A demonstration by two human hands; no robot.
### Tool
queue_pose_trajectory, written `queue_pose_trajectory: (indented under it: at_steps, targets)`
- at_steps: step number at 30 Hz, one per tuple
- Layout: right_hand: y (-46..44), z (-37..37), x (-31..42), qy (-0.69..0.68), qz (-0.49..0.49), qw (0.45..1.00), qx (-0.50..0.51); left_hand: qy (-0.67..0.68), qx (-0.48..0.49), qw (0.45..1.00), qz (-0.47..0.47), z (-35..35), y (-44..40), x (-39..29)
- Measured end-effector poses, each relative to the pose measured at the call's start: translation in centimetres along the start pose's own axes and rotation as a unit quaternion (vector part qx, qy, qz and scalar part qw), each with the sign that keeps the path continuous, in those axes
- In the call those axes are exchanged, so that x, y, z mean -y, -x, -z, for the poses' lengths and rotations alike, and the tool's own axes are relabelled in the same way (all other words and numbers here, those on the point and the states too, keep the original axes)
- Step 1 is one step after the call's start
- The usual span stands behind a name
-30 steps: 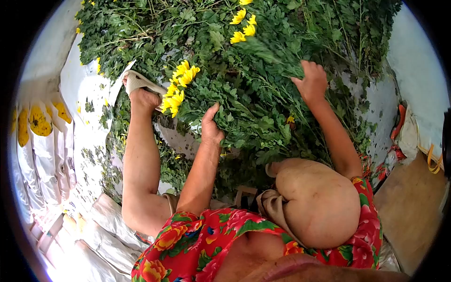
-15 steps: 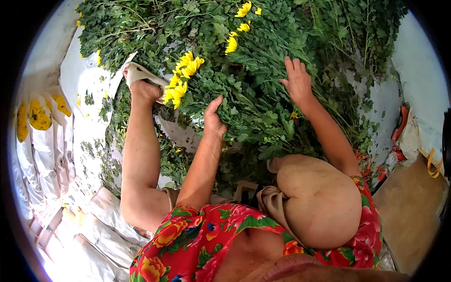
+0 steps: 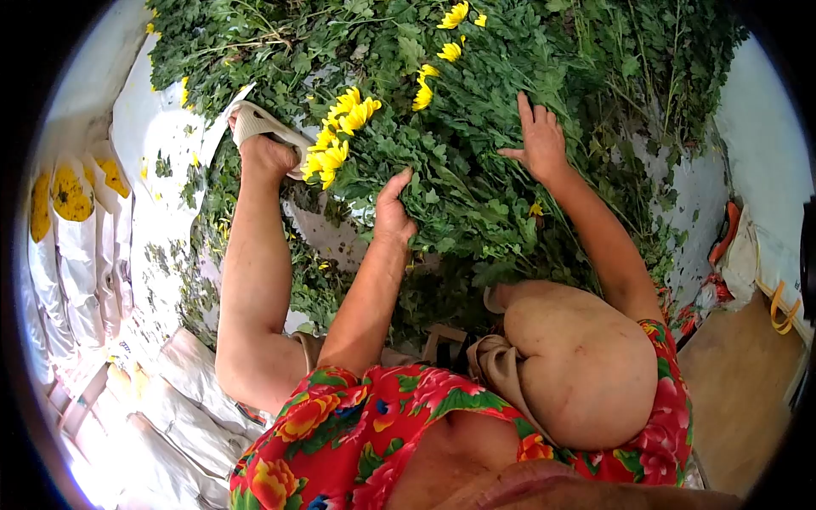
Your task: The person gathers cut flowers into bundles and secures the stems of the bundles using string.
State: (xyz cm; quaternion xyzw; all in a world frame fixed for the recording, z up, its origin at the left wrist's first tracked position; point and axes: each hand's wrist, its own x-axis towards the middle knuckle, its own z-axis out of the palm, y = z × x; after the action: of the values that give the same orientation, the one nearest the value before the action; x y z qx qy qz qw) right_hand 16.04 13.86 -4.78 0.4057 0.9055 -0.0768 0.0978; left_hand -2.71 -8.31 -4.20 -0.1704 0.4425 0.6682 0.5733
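- Left hand (image 3: 395,214): my grip is closed about a leafy bunch (image 3: 433,183), thumb laid over the foliage, the other fingers mostly hidden beneath it.
- Bunch: it lies just to the right of the sandal (image 3: 250,121), which serves as landmark; its yellow flower heads (image 3: 340,136) point toward the sandal, nearly against its sole.
- Right hand (image 3: 542,146): well to the right of the sandal, I hold it flat and spread over green leaves, thumb apart from the fingers, gripping nothing that shows.
- Upper flowers: a short row of yellow blooms (image 3: 425,87) lies to the right of the sandal and farther from me.
- Surroundings: piled cut stems (image 3: 357,42) lie beyond the sandal; white-wrapped bundles (image 3: 78,263), some with yellow tops, stand to its left and nearer me.
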Motion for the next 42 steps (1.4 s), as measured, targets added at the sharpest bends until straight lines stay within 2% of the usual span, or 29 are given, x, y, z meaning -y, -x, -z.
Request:
queue_pose_trajectory:
  at_steps: [4,6,10,14,17,19,22,24,28,30,32,34,36,38,39,41,42]
  targets:
    - [-0.5,0.4,-1.0,-0.065,0.003,0.998,0.026,-0.017,-0.025,1.000,0.001,-0.9,0.6,-0.3]
    - [0.2,1.5,-1.1,-0.072,0.031,0.994,-0.072,-0.015,-0.055,0.998,0.011,-1.4,1.0,-0.6]
    - [3.4,5.8,-0.2,-0.101,0.006,0.990,-0.097,-0.010,0.007,1.000,-0.001,-1.4,1.1,-0.5]
    - [6.8,11.7,2.1,-0.129,0.020,0.983,-0.128,-0.033,-0.009,0.999,-0.013,-1.4,0.3,0.1]
    - [8.5,15.4,5.0,-0.205,0.069,0.966,-0.141,-0.035,-0.037,0.999,-0.018,-5.1,2.5,-0.9]
    - [9.2,16.1,6.8,-0.319,0.090,0.939,-0.089,-0.021,-0.010,1.000,-0.019,-6.4,3.1,-0.9]
    - [9.4,14.1,8.7,-0.271,0.110,0.952,-0.088,0.007,0.026,0.999,-0.037,-6.8,3.0,0.4]
    - [9.3,12.9,9.8,-0.232,0.142,0.959,-0.077,0.152,0.018,0.987,-0.044,-7.7,3.5,0.8]
    - [9.3,13.3,10.2,-0.157,0.145,0.977,-0.005,0.100,0.095,0.986,-0.089,-7.8,4.4,0.6]
    - [9.4,13.0,9.9,-0.165,0.159,0.973,-0.041,0.068,0.149,0.979,-0.118,-7.9,4.7,0.5]
    - [9.3,12.6,9.2,-0.172,0.171,0.967,-0.078,0.012,0.189,0.980,-0.066,-6.1,4.3,0.2]
    - [9.4,12.0,8.5,-0.298,0.103,0.948,-0.038,-0.033,0.227,0.973,0.004,-5.3,4.8,-0.7]
    - [9.7,11.7,8.4,-0.254,0.107,0.961,-0.029,-0.050,0.255,0.964,0.049,-6.2,5.1,-1.3]
    - [10.1,12.2,8.8,-0.205,0.122,0.971,-0.017,-0.175,0.139,0.975,-0.012,-7.4,5.9,-0.3]
    - [10.4,12.9,8.9,-0.204,0.122,0.971,-0.020,-0.176,0.141,0.974,-0.015,-8.2,6.6,0.0]
    - [10.5,14.8,9.1,-0.166,0.160,0.973,0.024,-0.077,0.132,0.985,-0.083,-10.5,7.7,-0.3]
    - [10.8,15.5,9.0,-0.095,0.191,0.977,-0.008,-0.071,0.148,0.979,-0.119,-11.4,8.6,-1.0]
